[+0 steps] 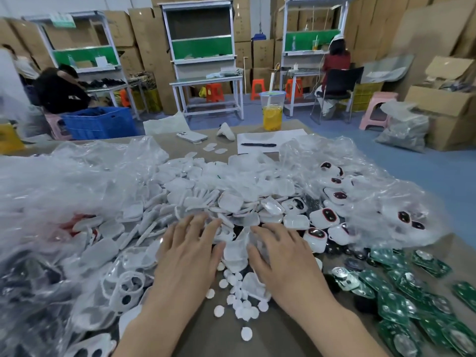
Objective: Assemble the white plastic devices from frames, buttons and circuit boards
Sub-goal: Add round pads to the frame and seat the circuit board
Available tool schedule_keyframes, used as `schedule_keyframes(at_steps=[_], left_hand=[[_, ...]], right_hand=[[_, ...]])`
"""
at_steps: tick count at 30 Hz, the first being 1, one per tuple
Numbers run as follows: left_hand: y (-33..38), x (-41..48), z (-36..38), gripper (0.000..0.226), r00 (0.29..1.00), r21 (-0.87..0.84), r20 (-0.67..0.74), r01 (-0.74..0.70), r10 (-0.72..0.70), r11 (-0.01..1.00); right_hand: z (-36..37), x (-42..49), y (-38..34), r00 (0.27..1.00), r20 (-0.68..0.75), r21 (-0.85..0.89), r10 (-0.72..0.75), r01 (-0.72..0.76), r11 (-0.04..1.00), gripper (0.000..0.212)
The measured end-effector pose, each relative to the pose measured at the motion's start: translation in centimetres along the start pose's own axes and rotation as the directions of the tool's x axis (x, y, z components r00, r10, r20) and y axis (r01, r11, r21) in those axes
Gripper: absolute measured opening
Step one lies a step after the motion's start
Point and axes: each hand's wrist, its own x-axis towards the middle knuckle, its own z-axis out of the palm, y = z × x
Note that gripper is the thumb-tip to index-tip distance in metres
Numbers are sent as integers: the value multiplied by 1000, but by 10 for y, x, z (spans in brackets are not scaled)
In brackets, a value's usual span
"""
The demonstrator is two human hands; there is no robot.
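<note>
Head view of an assembly table (221, 338). Palms down on the near edge of a heap of white shells (206, 191): left hand (189, 256) and right hand (284, 258), fingers straight and spread, closed round nothing. Thumbs turned inward, touching the two sides of one blurred white shell piece (235, 249) between them; merely steadied or lightly nipped, not to be told. Probably a search-and-pick step, with flat hands serving to part the heap and free a single piece.

Stock grouped by kind close round the hands, likely to spare searching:
- round white buttons (238, 300) loose on the bare table just before the wrists;
- frames (126, 287) with round holes at near left, partly under clear bags (51, 191);
- green circuit boards (401, 287) fanned out at near right, apart from the shells;
- finished-looking devices (327, 215) with dark, red-rimmed windows at right, on and in another clear bag, apparently kept aside from raw parts.

At the far edge, beyond the working zone: phone (192, 136), pen (258, 144) on a sheet of paper (288, 136), cup (272, 109) of yellow drink.

Judged early in one unit: no frame, button and board yet brought together in the hands.
</note>
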Motion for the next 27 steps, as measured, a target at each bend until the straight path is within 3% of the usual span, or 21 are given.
schedule_keyframes(at_steps=[5, 9, 11, 14, 16, 18, 20, 23, 27], left_hand=[[-1, 1, 9, 30, 983, 57, -76, -164, 168, 985], [2, 9, 9, 45, 975, 149, -17, -215, 220, 965], [4, 13, 7, 41, 973, 145, -33, -220, 227, 965], [4, 14, 6, 34, 975, 32, -127, -178, 180, 984], [6, 8, -1, 31, 975, -239, -216, -101, 48, 966], [10, 2, -13, 28, 962, -563, -222, 6, -158, 827], [16, -2, -21, 24, 953, -749, -129, 88, -275, 657], [22, -7, -29, 23, 941, -857, 38, 203, -335, 473], [24, -7, -28, 10, 933, -943, 140, 228, -333, 244]], right_hand=[[-3, 5, -1, 1000, 26, 56, 2, -3, 998, 44], [-7, 5, -4, 1000, -12, 173, 7, -5, 985, 26], [-7, 4, -4, 1000, -17, 187, 13, -9, 982, 23], [-6, 3, 0, 999, -48, 214, 2, 8, 977, 21], [-6, 2, 1, 996, -84, 245, -4, 25, 969, 21], [-5, 2, 1, 992, -122, 245, -12, 42, 969, 25], [-6, 1, 0, 985, -170, 206, -30, 65, 976, 33], [-12, -1, -5, 966, -254, 315, -39, 120, 941, 40], [-17, -5, -11, 985, -173, 713, -16, 137, 688, 28]])
